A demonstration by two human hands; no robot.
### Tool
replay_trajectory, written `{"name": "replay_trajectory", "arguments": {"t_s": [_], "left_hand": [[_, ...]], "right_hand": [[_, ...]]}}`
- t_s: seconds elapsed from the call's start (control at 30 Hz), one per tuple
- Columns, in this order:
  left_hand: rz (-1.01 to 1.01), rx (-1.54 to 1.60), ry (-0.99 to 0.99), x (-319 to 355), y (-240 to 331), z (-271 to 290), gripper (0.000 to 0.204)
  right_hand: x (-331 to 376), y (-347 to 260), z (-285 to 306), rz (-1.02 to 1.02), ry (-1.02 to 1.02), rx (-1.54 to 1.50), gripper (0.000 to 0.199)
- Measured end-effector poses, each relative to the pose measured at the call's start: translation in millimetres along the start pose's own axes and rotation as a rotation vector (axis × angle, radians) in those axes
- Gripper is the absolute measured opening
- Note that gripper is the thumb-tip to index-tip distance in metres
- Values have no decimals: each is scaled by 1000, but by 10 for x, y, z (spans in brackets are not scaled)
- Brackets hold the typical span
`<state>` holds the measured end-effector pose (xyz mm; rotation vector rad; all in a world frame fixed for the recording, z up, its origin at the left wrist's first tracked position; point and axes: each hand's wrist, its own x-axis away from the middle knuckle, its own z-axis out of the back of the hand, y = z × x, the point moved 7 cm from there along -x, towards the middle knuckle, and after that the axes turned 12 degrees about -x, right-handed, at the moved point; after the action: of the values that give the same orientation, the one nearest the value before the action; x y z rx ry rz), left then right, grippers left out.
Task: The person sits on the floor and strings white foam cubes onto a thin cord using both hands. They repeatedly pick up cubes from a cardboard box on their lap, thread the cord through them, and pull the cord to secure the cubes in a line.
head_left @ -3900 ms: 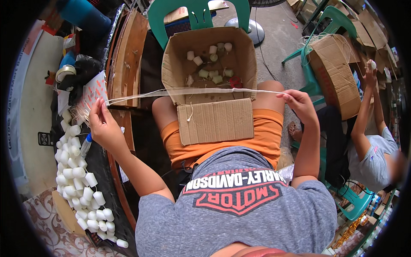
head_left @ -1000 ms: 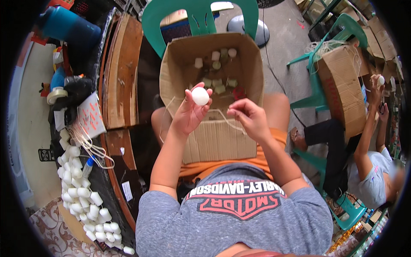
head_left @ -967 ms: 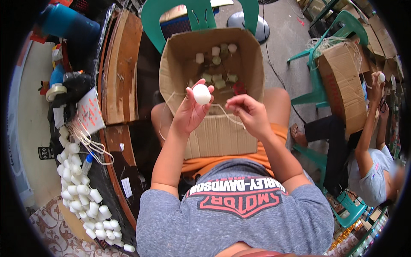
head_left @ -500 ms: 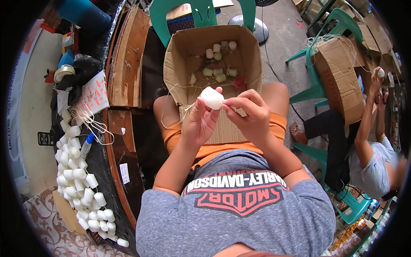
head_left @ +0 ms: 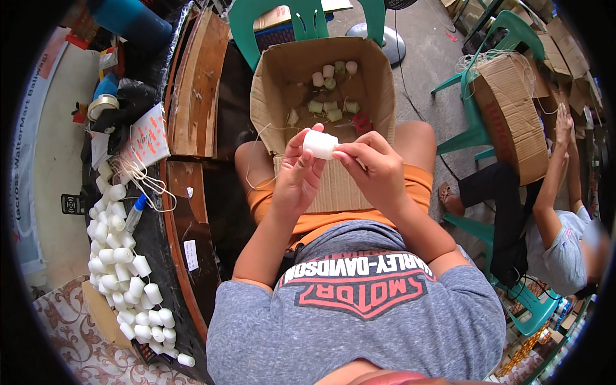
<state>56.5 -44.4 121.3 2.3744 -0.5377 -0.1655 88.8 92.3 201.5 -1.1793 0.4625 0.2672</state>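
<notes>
My left hand [head_left: 303, 170] is closed round a short white candle [head_left: 319, 145], held above the near edge of an open cardboard box [head_left: 282, 90]. The candle lies on its side with one end toward my right hand [head_left: 371, 163]. Right thumb and forefinger are pinched at that end, where the wick comes out; the wick itself is mostly hidden by the fingertips. Inside the box are several short white and pale green candles [head_left: 333, 115] and a red ring-shaped thing [head_left: 362, 122]. A thin pale string [head_left: 262, 138] hangs over the box's left side.
At left, a heap of white candles [head_left: 122, 256] lies on a dark table beside a blue-capped marker [head_left: 135, 213] and white cords [head_left: 151, 186]. A green chair [head_left: 242, 29] stands behind the box. On the right, a co-worker [head_left: 558, 244] sits by another cardboard box [head_left: 510, 122].
The candle has turned in my left hand, its side now showing more. My right fingers have come closer against its end. The co-worker's hands have come together.
</notes>
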Motion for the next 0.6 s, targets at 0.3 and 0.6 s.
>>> {"name": "replay_trajectory", "arguments": {"t_s": [0.3, 0.6], "left_hand": [[8, -83, 60, 5, 7, 128, 38], [32, -23, 195, -85, 45, 253, 36]], "right_hand": [[32, 162, -99, -27, 9, -165, 41], [114, 526, -144, -210, 5, -380, 42]]}}
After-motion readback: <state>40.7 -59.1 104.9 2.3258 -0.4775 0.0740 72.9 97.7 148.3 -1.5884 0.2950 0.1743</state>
